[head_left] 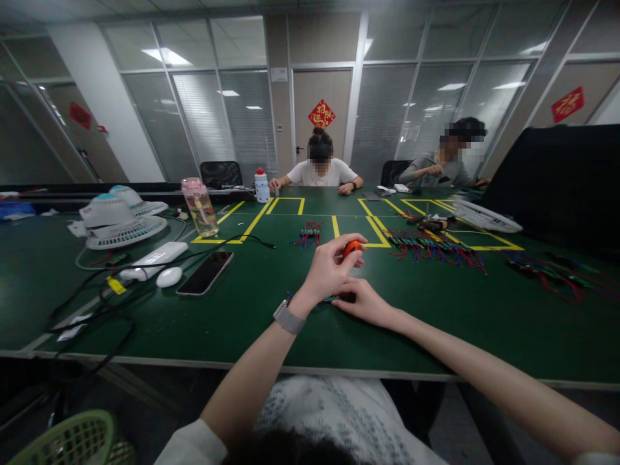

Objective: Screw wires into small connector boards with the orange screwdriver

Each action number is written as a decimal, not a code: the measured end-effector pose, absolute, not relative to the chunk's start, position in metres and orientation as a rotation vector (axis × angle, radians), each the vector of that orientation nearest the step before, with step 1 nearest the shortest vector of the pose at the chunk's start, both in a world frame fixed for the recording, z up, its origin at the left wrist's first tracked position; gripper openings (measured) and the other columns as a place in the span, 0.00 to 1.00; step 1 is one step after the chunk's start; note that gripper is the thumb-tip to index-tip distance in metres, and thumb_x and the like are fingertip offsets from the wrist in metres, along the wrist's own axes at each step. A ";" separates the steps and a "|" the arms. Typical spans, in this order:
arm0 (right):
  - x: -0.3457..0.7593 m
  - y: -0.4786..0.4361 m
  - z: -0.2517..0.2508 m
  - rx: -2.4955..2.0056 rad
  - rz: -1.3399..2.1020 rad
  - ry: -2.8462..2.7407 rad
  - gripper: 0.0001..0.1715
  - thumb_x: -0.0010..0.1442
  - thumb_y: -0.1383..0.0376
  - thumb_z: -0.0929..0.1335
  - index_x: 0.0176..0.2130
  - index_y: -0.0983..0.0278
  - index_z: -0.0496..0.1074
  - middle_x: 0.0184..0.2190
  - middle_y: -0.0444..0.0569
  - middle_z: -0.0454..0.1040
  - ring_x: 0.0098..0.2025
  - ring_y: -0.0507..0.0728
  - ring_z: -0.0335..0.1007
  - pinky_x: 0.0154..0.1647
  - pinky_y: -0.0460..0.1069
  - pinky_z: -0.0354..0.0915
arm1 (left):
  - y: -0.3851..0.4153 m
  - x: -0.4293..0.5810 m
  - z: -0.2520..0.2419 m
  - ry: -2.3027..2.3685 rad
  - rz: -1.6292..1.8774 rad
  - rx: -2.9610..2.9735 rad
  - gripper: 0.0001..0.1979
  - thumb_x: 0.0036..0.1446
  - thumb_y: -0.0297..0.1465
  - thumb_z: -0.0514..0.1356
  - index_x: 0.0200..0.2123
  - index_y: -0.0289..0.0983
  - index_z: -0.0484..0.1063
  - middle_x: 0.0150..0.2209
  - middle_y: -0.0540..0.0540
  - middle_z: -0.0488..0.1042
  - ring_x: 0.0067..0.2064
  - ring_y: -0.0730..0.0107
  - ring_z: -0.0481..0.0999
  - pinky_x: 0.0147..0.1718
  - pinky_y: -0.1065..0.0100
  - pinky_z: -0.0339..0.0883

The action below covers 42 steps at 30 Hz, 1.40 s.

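My left hand [332, 268] is raised a little above the green table [271, 323], fingers closed around a small orange-handled tool [352, 247]. A grey watch sits on that wrist. My right hand [364, 301] rests on the table just below, fingers pressed down on a small dark wired part [339, 298] with coloured wires. The tool's tip is hidden between the two hands.
Bundles of red, blue and green wired parts [436, 247] lie to the right, a smaller bundle [309, 234] ahead. A phone [205, 272], white mouse [169, 277], power bank, cables, fans [121, 223] and a pink bottle [199, 206] sit left. Two people sit at the far side.
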State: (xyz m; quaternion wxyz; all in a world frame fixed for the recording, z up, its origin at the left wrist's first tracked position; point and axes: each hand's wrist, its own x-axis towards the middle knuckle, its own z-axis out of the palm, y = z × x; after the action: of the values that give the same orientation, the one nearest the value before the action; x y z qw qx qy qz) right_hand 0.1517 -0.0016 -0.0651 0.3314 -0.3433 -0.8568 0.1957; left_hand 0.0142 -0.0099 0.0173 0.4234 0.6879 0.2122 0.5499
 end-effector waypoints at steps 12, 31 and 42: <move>0.150 -0.008 -0.061 -0.906 0.494 -2.248 0.07 0.55 0.70 0.69 0.35 0.65 0.78 0.32 0.49 0.74 0.30 0.53 0.69 0.31 0.46 0.65 | -0.010 0.011 0.010 0.859 1.743 1.928 0.09 0.55 0.30 0.61 0.41 0.42 0.76 0.38 0.45 0.74 0.39 0.66 0.72 0.41 0.70 0.67; 0.159 -0.005 -0.060 -0.814 0.438 -2.337 0.09 0.59 0.68 0.67 0.39 0.65 0.77 0.34 0.50 0.72 0.35 0.55 0.70 0.37 0.49 0.67 | -0.006 0.004 0.010 0.732 1.752 1.933 0.05 0.58 0.28 0.59 0.37 0.38 0.76 0.37 0.46 0.71 0.39 0.71 0.73 0.34 0.73 0.70; 0.159 -0.004 -0.062 -0.848 0.495 -2.286 0.06 0.57 0.68 0.69 0.37 0.65 0.76 0.34 0.50 0.71 0.33 0.54 0.70 0.35 0.48 0.68 | -0.003 0.004 0.010 0.726 1.676 1.992 0.13 0.61 0.29 0.56 0.48 0.40 0.74 0.40 0.45 0.69 0.39 0.71 0.72 0.35 0.71 0.70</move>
State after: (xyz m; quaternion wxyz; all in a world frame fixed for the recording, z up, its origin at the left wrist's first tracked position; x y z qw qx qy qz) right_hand 0.1592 -0.0041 -0.0618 0.3208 -0.3229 -0.8702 0.1885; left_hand 0.0037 -0.0031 0.0096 0.2176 0.7192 0.2623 0.6054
